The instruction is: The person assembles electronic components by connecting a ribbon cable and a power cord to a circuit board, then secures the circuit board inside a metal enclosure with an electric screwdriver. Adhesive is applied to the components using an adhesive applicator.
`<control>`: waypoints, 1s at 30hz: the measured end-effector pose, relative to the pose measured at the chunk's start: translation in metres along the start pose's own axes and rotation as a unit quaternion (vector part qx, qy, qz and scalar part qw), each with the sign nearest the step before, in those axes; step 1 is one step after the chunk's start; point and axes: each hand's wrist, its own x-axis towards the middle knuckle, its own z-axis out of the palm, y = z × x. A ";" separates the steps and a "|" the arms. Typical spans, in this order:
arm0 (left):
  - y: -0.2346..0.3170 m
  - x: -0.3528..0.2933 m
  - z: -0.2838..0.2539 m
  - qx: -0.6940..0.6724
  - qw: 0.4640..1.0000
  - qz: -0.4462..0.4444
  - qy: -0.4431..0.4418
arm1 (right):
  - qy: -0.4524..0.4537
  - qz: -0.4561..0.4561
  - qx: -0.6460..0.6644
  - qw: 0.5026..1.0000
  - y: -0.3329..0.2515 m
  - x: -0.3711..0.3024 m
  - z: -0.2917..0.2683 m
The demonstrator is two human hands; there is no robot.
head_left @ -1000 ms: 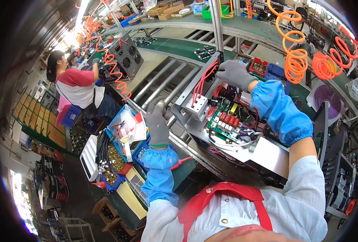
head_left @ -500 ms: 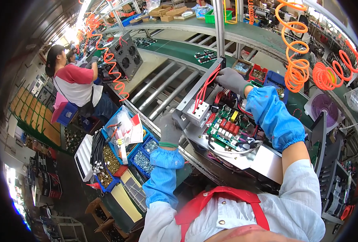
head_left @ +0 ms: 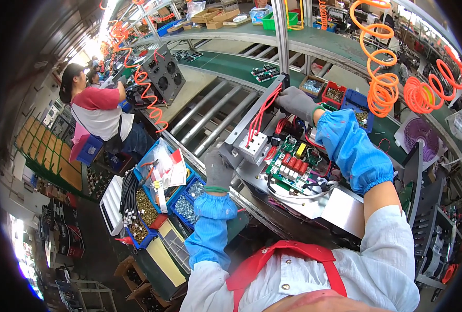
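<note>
A metal chassis (head_left: 340, 210) stands in front of me, with a green circuit board (head_left: 288, 174) full of red and white parts inside. At its left side rises a grey metal panel (head_left: 250, 112), which carries a white circuit breaker (head_left: 254, 147) with red wires (head_left: 262, 115). My left hand (head_left: 219, 170), in a grey glove, grips the panel's near end; its fingertips are partly hidden. My gloved right hand (head_left: 299, 102) is closed round the panel's far end, its fingertips hidden behind the wires and metal.
Metal rollers (head_left: 210, 117) run left of the chassis. Blue screw bins (head_left: 185, 208) and black cables (head_left: 131, 192) lie at my left. More parts bins (head_left: 333, 93) stand beyond my right hand. Orange coiled hoses (head_left: 381, 67) hang at the right. A co-worker (head_left: 98, 106) stands far left.
Both my hands stay in place on the panel. The chassis and panel look shifted very slightly left in view. At the left, the co-worker's arm has moved a little.
</note>
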 end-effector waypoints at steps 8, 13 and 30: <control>-0.007 -0.006 -0.034 -0.162 0.982 -0.018 0.098 | 0.023 -0.061 -0.131 0.989 -0.021 -0.018 0.011; 0.076 -0.002 0.001 -0.168 0.974 -0.098 0.117 | 0.063 -0.033 -0.341 0.937 -0.020 -0.042 -0.003; 0.158 -0.025 0.105 0.124 0.968 0.219 0.004 | 0.010 -0.227 0.322 0.919 -0.070 -0.154 -0.017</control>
